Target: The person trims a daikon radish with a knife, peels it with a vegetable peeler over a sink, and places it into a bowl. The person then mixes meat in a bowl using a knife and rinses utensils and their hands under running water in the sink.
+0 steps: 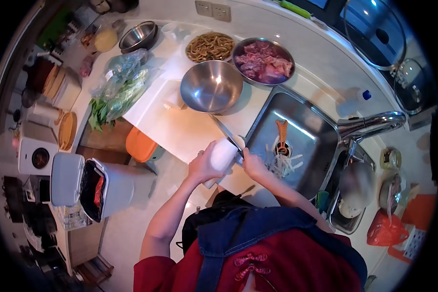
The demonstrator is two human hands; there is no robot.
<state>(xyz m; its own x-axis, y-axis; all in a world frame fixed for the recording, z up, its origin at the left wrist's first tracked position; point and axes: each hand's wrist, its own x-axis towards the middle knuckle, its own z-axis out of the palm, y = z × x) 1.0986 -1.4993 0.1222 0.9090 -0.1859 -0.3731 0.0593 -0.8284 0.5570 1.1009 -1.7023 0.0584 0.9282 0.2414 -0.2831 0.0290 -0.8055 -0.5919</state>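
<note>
My left hand (202,163) is wrapped round a peeled white radish (223,155), which is held over the counter's front edge beside the sink. In my right hand (254,164) is the handle of a kitchen knife (222,127). The blade lies across the radish near its right end, and whether it has cut right through cannot be made out. Just beyond the blade stands a shiny steel bowl (211,92). To the right, the steel sink (314,146) holds white peelings (288,164) and an orange peeler (281,130) near the drain.
At the back are a bowl of raw meat (264,61) and a plate of brown-green strips (209,47). Bagged leafy greens (124,87) lie to the left. The faucet (374,124) reaches over the sink's right side. A lidded bin (117,187) stands open at lower left.
</note>
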